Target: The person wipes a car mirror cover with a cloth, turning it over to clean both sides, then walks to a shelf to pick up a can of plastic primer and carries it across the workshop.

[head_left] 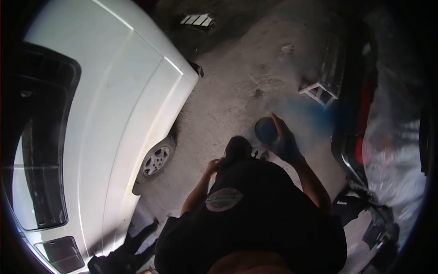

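Observation:
My right hand (286, 140) is wrapped round the side of a dark round object (266, 130), which looks bluish on its face and is held out over the concrete floor. My left hand (213, 166) is low beside my dark clothing, near my shoe (238, 148). Its fingers look bent, but they are small and dim, and I cannot make out whether anything is in them.
A white vehicle (114, 86) with a wheel (156, 160) fills the left side. At the right are a light-edged frame (320, 93), a dark and red vehicle part (365, 114) and shiny sheeting (392, 160). Dark legs (132, 249) show at the lower left.

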Demonstrator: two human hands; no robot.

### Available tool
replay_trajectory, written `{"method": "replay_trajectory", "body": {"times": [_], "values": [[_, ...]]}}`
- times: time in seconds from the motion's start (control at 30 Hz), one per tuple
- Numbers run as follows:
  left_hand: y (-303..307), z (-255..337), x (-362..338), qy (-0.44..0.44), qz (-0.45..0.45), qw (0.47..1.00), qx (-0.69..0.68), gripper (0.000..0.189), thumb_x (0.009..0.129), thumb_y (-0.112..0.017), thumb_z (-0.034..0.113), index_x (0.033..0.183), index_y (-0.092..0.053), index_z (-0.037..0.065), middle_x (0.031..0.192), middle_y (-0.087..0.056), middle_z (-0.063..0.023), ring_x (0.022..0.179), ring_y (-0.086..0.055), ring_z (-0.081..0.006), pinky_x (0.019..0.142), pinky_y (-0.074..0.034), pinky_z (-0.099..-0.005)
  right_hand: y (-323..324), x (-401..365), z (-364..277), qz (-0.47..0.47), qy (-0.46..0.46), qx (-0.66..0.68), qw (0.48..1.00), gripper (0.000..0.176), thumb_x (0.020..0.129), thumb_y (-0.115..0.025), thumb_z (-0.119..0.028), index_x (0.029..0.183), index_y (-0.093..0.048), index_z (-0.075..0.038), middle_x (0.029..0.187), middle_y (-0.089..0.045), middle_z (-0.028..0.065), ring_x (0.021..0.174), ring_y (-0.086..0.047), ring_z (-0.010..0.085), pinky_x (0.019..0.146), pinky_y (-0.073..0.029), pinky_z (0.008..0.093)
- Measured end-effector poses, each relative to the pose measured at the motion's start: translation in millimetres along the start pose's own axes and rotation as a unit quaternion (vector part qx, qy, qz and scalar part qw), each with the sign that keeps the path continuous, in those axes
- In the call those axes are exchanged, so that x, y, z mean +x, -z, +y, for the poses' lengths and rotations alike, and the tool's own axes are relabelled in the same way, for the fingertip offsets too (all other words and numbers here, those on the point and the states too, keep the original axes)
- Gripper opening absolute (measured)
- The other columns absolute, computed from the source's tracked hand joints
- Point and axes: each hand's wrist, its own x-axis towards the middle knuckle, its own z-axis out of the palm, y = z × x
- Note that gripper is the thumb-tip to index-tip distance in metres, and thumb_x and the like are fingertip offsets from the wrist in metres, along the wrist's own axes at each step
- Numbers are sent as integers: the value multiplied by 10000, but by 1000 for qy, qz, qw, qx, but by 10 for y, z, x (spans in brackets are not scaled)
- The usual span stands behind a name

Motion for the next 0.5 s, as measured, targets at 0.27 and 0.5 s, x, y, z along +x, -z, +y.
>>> {"method": "replay_trajectory", "body": {"times": [0.27, 0.5], "values": [[323, -18, 2020, 88, -6, 976, 198, 269, 911, -695, 284, 979, -750, 29, 832, -735, -117, 723, -680, -179, 627, -529, -413, 395, 3151, 1259, -1, 26, 5, 1000, 1037, 713, -910, -238, 1557, -342, -38, 1452, -513, 233, 1331, -541, 389, 1093, -458, 446], [1687, 4028, 4681, 36, 46, 996, 60, 319, 944, -627, 318, 776, -668, 50, 644, -639, -101, 553, -621, -176, 504, -496, -386, 1151, 5900, 1700, 53, 44, -2, 998, 1032, 709, -911, -254, 1558, -359, -54, 1467, -507, 222, 1345, -538, 379, 1084, -473, 464]]}}
